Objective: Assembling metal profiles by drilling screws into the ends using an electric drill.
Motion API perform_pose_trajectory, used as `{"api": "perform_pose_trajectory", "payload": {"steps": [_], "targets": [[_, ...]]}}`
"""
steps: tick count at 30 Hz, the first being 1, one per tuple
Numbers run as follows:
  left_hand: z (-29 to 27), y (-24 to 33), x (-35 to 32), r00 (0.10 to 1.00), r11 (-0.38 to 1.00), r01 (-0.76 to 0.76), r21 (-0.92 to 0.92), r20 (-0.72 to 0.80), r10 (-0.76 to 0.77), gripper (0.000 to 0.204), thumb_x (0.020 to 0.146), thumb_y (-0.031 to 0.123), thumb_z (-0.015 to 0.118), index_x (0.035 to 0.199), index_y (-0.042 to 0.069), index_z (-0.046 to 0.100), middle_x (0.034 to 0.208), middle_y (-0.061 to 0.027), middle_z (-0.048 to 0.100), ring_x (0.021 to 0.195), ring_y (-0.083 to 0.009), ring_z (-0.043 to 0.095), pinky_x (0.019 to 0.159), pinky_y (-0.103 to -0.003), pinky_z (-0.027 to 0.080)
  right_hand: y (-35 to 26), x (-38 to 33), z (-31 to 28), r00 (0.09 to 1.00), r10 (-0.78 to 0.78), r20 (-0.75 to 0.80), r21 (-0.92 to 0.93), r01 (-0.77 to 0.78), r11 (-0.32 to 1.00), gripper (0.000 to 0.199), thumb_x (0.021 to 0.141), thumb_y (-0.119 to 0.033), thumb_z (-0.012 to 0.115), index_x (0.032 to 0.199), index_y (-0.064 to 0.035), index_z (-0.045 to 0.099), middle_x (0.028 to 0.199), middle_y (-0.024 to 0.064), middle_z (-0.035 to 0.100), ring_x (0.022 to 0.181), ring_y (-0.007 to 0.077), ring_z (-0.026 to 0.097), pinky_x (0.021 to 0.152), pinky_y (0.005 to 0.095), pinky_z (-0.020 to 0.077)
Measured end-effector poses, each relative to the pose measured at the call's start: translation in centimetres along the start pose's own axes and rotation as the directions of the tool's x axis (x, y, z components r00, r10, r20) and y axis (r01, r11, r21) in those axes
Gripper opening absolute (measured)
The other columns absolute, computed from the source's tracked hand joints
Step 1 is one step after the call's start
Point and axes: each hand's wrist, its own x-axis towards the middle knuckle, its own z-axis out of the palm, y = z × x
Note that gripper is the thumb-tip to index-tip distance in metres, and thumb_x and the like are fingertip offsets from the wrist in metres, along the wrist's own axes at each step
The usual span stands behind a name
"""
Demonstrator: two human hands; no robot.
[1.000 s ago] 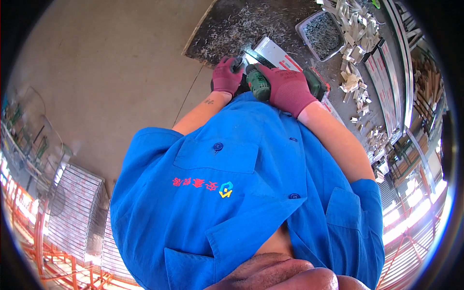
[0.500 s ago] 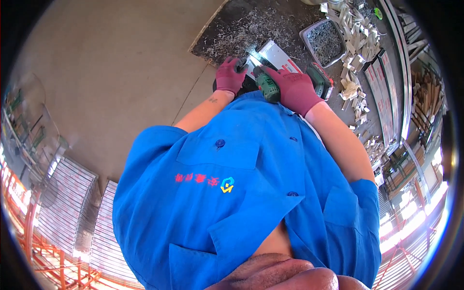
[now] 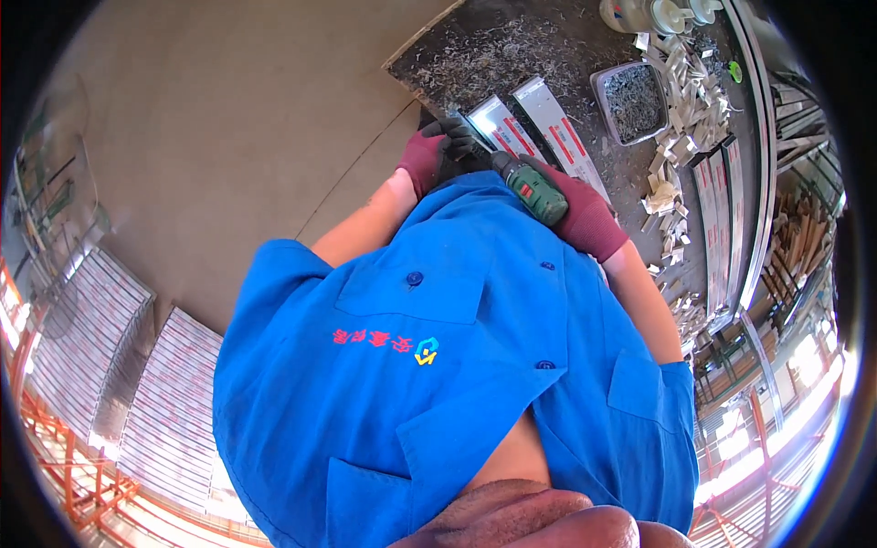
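My right hand [image 3: 585,215], in a maroon glove, is wrapped around a green cordless drill [image 3: 534,190]. Its chuck and thin bit point up and left toward my other hand. My left hand [image 3: 434,151], gloved in maroon with dark fingertips, is off the front edge of the table, close to the bit. Its fingers are loosely bent and somewhat apart, with nothing plainly between them. Just beyond lies a silver metal profile [image 3: 502,125] with red-marked film. A second similar profile [image 3: 559,128] lies to its right, slightly apart.
Metal shavings cover the dark worktable [image 3: 448,59]. A square plastic tub [image 3: 598,87] full of shavings stands to the right. Beyond it are a heap of small metal offcuts [image 3: 681,119], long profiles [image 3: 717,228] and plastic jugs [image 3: 630,16]. Stacked panels [image 3: 82,338] lie at lower left.
The drill has swung down and away from the profile. My left hand has moved left and down, off the profile. Two separate profiles now show side by side.
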Motion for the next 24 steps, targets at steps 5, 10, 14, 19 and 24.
{"api": "perform_pose_trajectory", "payload": {"steps": [5,10,14,19,24], "targets": [[3.7,0.4,-2.2,0.999,0.991,0.035,-0.126,-0.032,-0.040,0.035,0.106,0.011,0.064,0.141,0.011,0.063,0.120,-0.0062,0.075,0.101,-0.0166,0.069,0.088,-0.037,0.061,0.4,-0.6,1.2,1.000,-0.010,-0.016,0.030,0.011,0.999,0.074,0.092,-0.023,0.079,0.160,-0.0213,0.050,0.139,0.0209,0.069,0.129,0.0349,0.068,0.107,0.0428,0.0522],[4.4,0.3,-2.6,0.998,0.973,0.064,-0.222,-0.003,-0.066,0.034,0.105,0.012,0.067,0.139,0.008,0.065,0.124,-0.0093,0.075,0.114,-0.0232,0.071,0.094,-0.035,0.061,0.9,-1.1,1.5,1.000,-0.003,-0.030,0.019,0.004,1.000,0.074,0.092,-0.023,0.080,0.160,-0.0193,0.051,0.140,0.0201,0.069,0.131,0.0338,0.067,0.109,0.0424,0.0515],[3.1,-0.3,-1.8,0.998,0.977,0.045,-0.209,-0.042,-0.055,0.031,0.106,0.011,0.065,0.137,0.006,0.066,0.123,-0.0106,0.075,0.111,-0.0249,0.072,0.093,-0.036,0.061,1.2,-0.9,2.1,0.997,-0.048,-0.055,0.004,0.048,0.999,0.073,0.092,-0.029,0.077,0.159,-0.0224,0.051,0.139,0.0197,0.069,0.127,0.0381,0.068,0.105,0.0464,0.0539],[0.6,-1.9,-0.1,0.983,0.965,0.076,-0.249,-0.141,-0.114,0.031,0.109,0.007,0.056,0.140,0.005,0.060,0.126,-0.0146,0.073,0.105,-0.0275,0.072,0.088,-0.039,0.062,0.0,1.6,2.4,0.968,-0.109,-0.227,-0.001,0.112,0.994,0.078,0.088,-0.023,0.078,0.160,-0.0241,0.049,0.137,0.0201,0.069,0.124,0.0388,0.068,0.101,0.0462,0.0560],[0.8,-1.7,-0.6,0.993,0.977,0.053,-0.208,-0.094,-0.074,0.038,0.107,0.009,0.059,0.144,0.003,0.056,0.130,-0.0170,0.074,0.113,-0.0306,0.073,0.094,-0.043,0.061,0.4,4.6,3.6,0.979,-0.016,-0.203,-0.105,-0.006,0.994,0.077,0.088,-0.026,0.076,0.160,-0.0268,0.050,0.129,0.0195,0.072,0.117,0.0396,0.070,0.097,0.0476,0.0574]]}}
